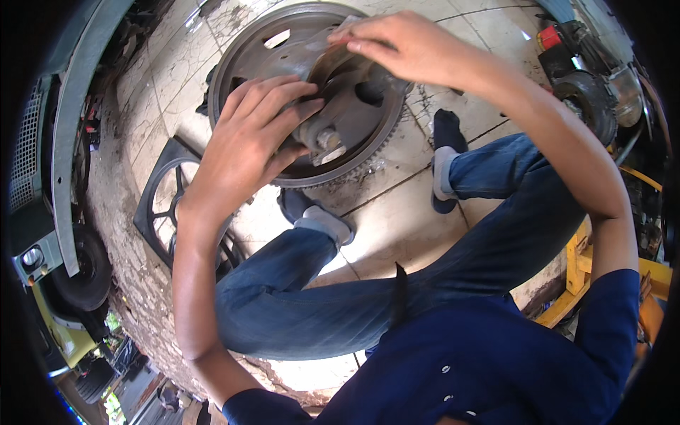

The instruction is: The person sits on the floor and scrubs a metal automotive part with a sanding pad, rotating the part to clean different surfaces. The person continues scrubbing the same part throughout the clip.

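A large round metal flywheel (265, 67) with teeth along its rim sits on the tiles in front of me. My left hand (258, 131) is over its near left part, fingers spread, thumb close to a blurred round metal stub (327, 139). Across the wheel, my right hand (386, 44) pinches the upper end of a thin, curved brownish piece (324, 67). That piece slants down toward my left fingertips; whether they touch it I cannot tell. Its exact kind is unclear, and my hands hide parts of the wheel.
Left of the wheel, a dark frame with a round spoked opening (164, 185) lies on the floor. My feet, in dark footwear, flank the near side. A vehicle (35, 248) stands at far left. Machinery with a small wheel (588, 99) and a yellow frame (572, 273) are at right.
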Motion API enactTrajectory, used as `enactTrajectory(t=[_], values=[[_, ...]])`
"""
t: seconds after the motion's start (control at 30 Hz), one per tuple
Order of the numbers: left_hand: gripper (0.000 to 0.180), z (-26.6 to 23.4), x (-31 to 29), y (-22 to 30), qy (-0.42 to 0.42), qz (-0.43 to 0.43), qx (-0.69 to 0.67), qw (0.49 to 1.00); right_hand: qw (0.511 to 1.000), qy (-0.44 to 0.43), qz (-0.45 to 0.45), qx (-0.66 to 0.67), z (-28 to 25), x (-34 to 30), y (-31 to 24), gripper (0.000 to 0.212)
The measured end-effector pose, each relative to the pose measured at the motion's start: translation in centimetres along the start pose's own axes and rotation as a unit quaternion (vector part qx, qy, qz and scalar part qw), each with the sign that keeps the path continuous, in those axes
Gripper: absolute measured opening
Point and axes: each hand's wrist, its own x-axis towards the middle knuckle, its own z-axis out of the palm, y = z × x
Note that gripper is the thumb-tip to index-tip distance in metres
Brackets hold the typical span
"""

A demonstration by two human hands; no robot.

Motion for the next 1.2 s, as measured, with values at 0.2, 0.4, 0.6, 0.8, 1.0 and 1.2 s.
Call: enactTrajectory(t=[0.2, 0.4, 0.6, 0.8, 1.0, 1.2], values=[[0.056, -0.1, -0.1, 0.1, -0.012, -0.023, -0.028, 0.999, 0.989, -0.111, 0.098, -0.021, -2.2, 0.7, -1.9, 0.028], [0.056, -0.1, 0.3, 0.9, -0.014, -0.011, -0.035, 0.999, 0.997, 0.024, -0.072, 0.022, 0.8, -0.3, -2.7, 0.027], [0.057, 0.0, -0.1, 1.0, -0.005, -0.006, -0.062, 0.998, 0.996, -0.019, 0.052, -0.072, 0.1, 0.2, -1.8, 0.030], [0.053, 1.0, -0.5, -0.2, 0.005, 0.013, -0.053, 0.999, 0.999, 0.012, -0.034, -0.025, 0.2, 0.3, -1.3, 0.028], [0.055, 1.6, -0.7, -0.8, 0.019, -0.004, -0.077, 0.997, 0.997, 0.041, -0.046, -0.053, 1.0, -0.2, -2.4, 0.028], [0.058, 1.2, -0.5, -0.6, 0.025, -0.004, -0.058, 0.998, 0.983, -0.085, 0.141, -0.080, -0.5, 0.7, -0.3, 0.028]])
